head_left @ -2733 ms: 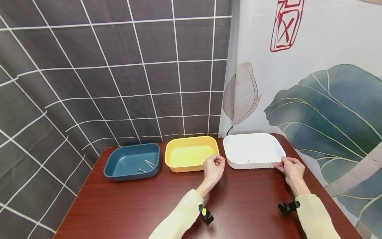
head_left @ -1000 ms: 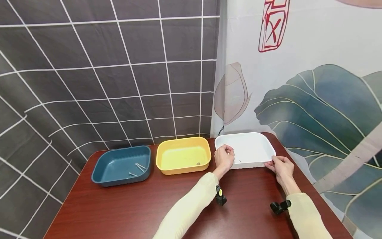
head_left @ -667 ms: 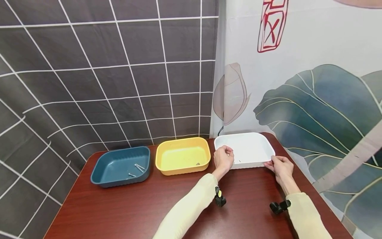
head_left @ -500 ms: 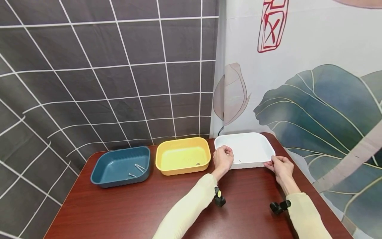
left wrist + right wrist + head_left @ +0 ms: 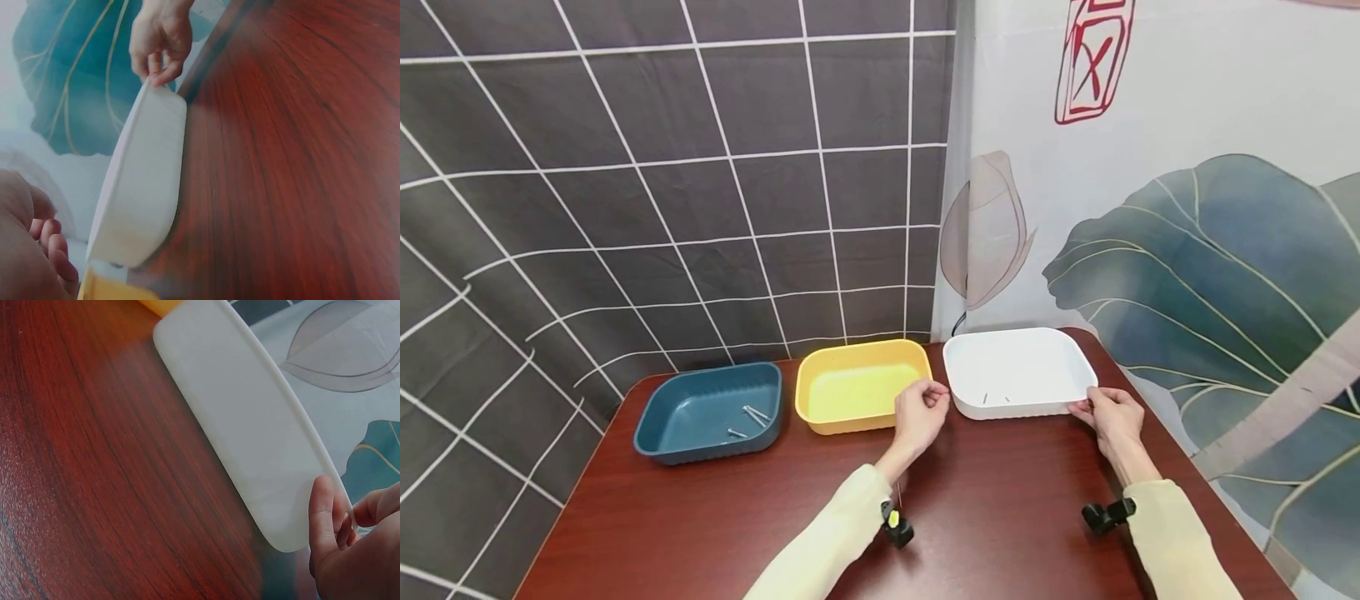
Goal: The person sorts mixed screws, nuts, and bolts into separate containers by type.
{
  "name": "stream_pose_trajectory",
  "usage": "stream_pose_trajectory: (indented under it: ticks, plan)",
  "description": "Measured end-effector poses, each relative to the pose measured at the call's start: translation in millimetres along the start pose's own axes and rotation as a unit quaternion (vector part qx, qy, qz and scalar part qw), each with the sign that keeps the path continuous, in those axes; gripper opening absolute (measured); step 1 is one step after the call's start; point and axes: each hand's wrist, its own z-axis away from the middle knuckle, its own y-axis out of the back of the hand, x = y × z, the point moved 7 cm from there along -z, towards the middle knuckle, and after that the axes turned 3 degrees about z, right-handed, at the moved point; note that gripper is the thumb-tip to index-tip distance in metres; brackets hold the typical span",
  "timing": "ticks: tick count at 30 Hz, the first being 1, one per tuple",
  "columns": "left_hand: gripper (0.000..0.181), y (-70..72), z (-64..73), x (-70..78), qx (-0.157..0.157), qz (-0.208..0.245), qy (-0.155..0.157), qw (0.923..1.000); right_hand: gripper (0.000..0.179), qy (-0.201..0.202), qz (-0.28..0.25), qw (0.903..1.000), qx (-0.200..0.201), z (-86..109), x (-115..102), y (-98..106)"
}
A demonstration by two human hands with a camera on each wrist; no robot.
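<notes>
My right hand [image 5: 1118, 421] pinches the front right corner of the white tray [image 5: 1022, 411], thumb and fingers either side of its rim. The right wrist view shows the fingertips [image 5: 321, 487] on the tray's outer wall. My left hand [image 5: 919, 412] is at the front right corner of the yellow tray [image 5: 846, 423], fingers loosely curled, nothing visible in them. In the white tray lie two small thin pieces, a longer dark piece [image 5: 986, 398] and a shorter piece [image 5: 1008, 399]. My left hand covers the yellow tray's near right corner.
A blue tray [image 5: 707, 454] stands at the left of the dark red wooden table [image 5: 985, 533], with several screws [image 5: 756, 416] near its right end. The three trays stand in a row along the back edge, before a grey checked cloth [image 5: 737, 200] and a printed white curtain [image 5: 1015, 100].
My left hand has left the white tray and moved left to the yellow tray's corner. Two thin pieces now show in the white tray, where one showed before. The right hand keeps its grip.
</notes>
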Motion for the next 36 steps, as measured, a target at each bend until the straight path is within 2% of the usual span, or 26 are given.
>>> stream_pose_trajectory:
  ticks: [4, 9, 13, 17, 21, 27, 36]
  plan:
    - [0.004, 25.5, 12.0, -8.3, -0.02, 0.007, 0.031, 0.9993, 0.008, -0.004, 0.005, 1.0, 0.001, 0.1, -1.0, 0.8]
    - [0.006, 53.5, 35.4, -19.3, -0.037, -0.032, 0.057, 0.9972, 0.008, -0.007, 0.001, 1.0, 0.002, 1.1, -1.8, 1.1]
    - [0.009, 73.2, 56.1, -25.8, -0.024, -0.053, 0.084, 0.9947, 0.008, -0.007, -0.006, 1.0, 0.003, 1.0, -2.2, 1.0]
    - [0.01, 87.1, 75.2, -29.9, 0.009, -0.063, 0.106, 0.9924, 0.008, -0.011, -0.004, 0.9999, 0.004, 0.8, -2.0, 1.2]
    - [0.012, 92.2, 87.7, -30.4, 0.035, -0.064, 0.106, 0.9916, 0.009, -0.014, -0.005, 0.9999, 0.005, 0.2, -3.3, 1.5]
    - [0.014, 91.8, 100.0, -30.5, 0.06, -0.071, 0.101, 0.9905, 0.009, -0.028, -0.009, 0.9995, 0.007, -0.5, -2.3, 1.2]
    - [0.015, 90.6, 121.6, -34.8, 0.07, -0.09, 0.111, 0.9872, 0.01, -0.034, -0.005, 0.9994, 0.01, -0.7, 2.7, 0.6]
